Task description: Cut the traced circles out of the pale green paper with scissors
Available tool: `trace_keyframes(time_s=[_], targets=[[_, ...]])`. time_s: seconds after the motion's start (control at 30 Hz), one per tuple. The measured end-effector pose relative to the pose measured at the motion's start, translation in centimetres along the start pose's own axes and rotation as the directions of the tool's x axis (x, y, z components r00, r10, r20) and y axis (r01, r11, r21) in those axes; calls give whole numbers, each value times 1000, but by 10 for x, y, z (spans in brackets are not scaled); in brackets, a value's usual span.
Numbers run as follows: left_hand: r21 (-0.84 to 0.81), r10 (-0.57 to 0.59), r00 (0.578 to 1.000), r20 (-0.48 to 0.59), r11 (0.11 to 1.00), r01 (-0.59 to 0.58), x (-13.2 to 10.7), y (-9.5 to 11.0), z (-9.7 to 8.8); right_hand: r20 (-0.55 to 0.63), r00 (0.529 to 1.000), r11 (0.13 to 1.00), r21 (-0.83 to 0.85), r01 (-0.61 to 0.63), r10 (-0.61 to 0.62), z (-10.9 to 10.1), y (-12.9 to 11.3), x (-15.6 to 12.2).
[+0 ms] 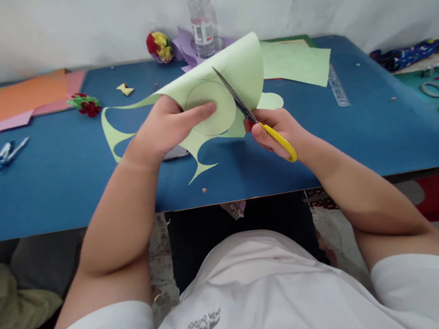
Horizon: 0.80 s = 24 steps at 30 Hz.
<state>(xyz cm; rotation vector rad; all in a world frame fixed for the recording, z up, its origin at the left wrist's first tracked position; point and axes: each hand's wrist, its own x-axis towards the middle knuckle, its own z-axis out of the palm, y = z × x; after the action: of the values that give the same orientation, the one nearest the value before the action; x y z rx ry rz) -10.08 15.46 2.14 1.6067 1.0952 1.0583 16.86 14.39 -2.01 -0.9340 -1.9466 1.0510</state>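
Observation:
My left hand (175, 124) grips a curled sheet of light green paper (244, 68), its thumb lying on a circle drawn there. Curved offcut strips hang from the sheet's left and lower edges. In my right hand (275, 129) is a pair of scissors (279, 139) with yellow handles and dark blades. The blades cross the paper just right of the drawn circle, tips pointing up and left; whether they are parted is hard to make out. A rounded green paper piece (270, 101) lies on the table behind my right hand. Part of a phone-like flat object (176, 152) shows beneath the left hand.
A clear plastic bottle (201, 20) stands at the back by the wall, beside a red and yellow ball (159, 47). Orange and pink sheets (18, 103) lie left, near pens (12, 152). A transparent ruler (338, 85) and another green sheet (297, 61) lie right on the blue table (378, 131).

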Motion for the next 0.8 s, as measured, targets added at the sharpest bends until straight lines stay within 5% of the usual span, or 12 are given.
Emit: trace_keyframes(time_s=[0.8], targets=[[-46, 79, 997, 3, 996, -79, 2, -4, 1, 0, 999, 999, -31, 39, -39, 1, 4, 1]])
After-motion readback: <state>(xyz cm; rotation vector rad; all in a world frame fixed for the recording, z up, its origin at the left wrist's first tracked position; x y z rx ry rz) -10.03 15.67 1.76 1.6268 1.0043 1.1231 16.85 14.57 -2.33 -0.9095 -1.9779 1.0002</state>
